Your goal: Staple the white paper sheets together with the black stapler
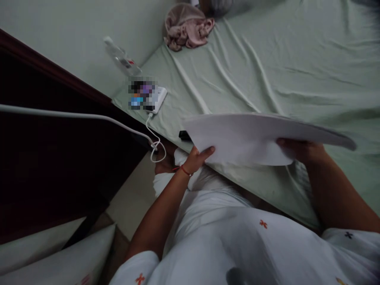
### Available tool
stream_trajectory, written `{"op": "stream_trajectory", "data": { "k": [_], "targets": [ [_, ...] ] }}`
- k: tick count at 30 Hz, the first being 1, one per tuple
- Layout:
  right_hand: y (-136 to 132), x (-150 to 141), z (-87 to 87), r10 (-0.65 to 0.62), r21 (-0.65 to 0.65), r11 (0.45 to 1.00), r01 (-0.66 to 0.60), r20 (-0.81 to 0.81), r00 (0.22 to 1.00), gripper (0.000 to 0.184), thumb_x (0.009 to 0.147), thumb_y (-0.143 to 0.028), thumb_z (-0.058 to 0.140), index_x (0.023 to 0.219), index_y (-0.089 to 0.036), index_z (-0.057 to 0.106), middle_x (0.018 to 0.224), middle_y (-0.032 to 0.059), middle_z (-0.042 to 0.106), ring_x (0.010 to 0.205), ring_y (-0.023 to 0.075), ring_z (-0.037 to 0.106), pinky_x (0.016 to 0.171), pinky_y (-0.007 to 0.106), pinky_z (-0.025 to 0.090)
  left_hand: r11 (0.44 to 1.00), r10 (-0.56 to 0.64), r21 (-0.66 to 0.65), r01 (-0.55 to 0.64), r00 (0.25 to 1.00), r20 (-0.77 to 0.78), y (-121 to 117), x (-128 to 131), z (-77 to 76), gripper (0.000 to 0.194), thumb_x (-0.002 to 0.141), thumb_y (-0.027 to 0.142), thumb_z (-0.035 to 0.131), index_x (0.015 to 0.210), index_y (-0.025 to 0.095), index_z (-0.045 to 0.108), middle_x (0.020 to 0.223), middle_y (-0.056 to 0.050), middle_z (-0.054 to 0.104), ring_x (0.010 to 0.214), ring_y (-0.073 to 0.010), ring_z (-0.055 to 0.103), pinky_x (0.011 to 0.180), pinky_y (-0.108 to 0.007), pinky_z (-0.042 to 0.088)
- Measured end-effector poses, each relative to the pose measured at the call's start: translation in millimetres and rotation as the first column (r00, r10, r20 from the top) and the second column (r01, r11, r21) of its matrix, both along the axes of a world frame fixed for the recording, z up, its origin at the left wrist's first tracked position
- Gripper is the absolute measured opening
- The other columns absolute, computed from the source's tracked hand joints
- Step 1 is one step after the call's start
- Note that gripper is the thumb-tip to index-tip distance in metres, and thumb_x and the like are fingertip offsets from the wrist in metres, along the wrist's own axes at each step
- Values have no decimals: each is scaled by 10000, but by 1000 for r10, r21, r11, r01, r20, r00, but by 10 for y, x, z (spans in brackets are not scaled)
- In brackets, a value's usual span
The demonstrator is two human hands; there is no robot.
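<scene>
A stack of white paper sheets point(240, 134) is held up above the bed, bowed along its length. My left hand point(198, 159) grips the near left corner, its thumb on the face and the other fingers hidden behind. At the right part, my right hand point(303, 152) is closed on the lower edge, with its thumb against the paper. Just past the left corner, a small black object point(184, 135) lies partly covered on the bed; I cannot make out what it is.
The bed has a wrinkled pale green sheet point(311, 71). Near its left edge, a white device point(158, 101) with a blurred-out top has a white cable point(152, 126). A pinkish cloth point(190, 31) lies by the wall. Dark wooden furniture point(59, 158) and white sacks point(74, 253) stand left.
</scene>
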State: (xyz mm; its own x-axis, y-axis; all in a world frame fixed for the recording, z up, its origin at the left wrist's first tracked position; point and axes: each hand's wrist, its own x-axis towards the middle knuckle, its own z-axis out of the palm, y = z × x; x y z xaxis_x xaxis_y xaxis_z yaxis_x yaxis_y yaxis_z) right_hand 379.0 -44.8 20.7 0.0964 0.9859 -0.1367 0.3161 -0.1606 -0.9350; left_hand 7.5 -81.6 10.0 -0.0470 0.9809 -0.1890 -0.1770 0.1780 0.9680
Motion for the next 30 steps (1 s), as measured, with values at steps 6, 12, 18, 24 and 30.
{"op": "stream_trajectory", "data": {
  "k": [6, 12, 18, 24, 30],
  "targets": [
    [-26, -215, 120, -31, -22, 999, 28, -151, 988, 362, 571, -378, 996, 806, -219, 771, 861, 38, 756, 747, 191, 650, 661, 317, 568, 967, -156, -178, 185, 974, 165, -167, -46, 28, 647, 670, 685, 936, 1090, 215, 790, 948, -113, 814, 897, -322, 806, 655, -380, 663],
    [-10, -254, 62, -73, -108, 993, 46, -260, 963, 432, 536, -375, 1015, 832, -201, 753, 838, 26, 742, 719, 159, 635, 631, 278, 541, 917, -209, -301, 262, 958, 197, -253, -5, 50, 656, 681, 750, 894, 890, 161, 692, 621, -16, 675, 420, -132, 598, 336, -194, 340],
    [-46, -245, 120, -108, -356, 934, -3, -290, 951, 523, 441, -443, 1045, 760, -178, 727, 744, 53, 738, 616, 165, 631, 514, 274, 525, 936, -194, -280, 212, 977, 91, -239, 72, 7, 657, 679, 714, 909, 901, 139, 679, 646, -29, 694, 478, -141, 642, 325, -182, 264],
    [-240, -206, 112, 45, -464, 866, -186, -298, 953, 509, 443, -480, 1028, 717, -175, 728, 670, 68, 717, 538, 162, 614, 429, 266, 519, 925, -214, -300, 234, 972, 97, -194, 14, 3, 621, 697, 667, 911, 915, 127, 693, 688, -51, 722, 553, -167, 702, 345, -176, 273],
    [-318, -207, 178, 316, -440, 838, -323, -91, 944, 452, 722, -573, 886, 643, -182, 675, 560, 67, 655, 463, 148, 586, 413, 244, 494, 897, -251, -358, 260, 965, 74, -108, -43, -75, 493, 735, 524, 929, 872, 103, 713, 618, -64, 707, 425, -61, 488, 385, -172, 272]
  ]
}}
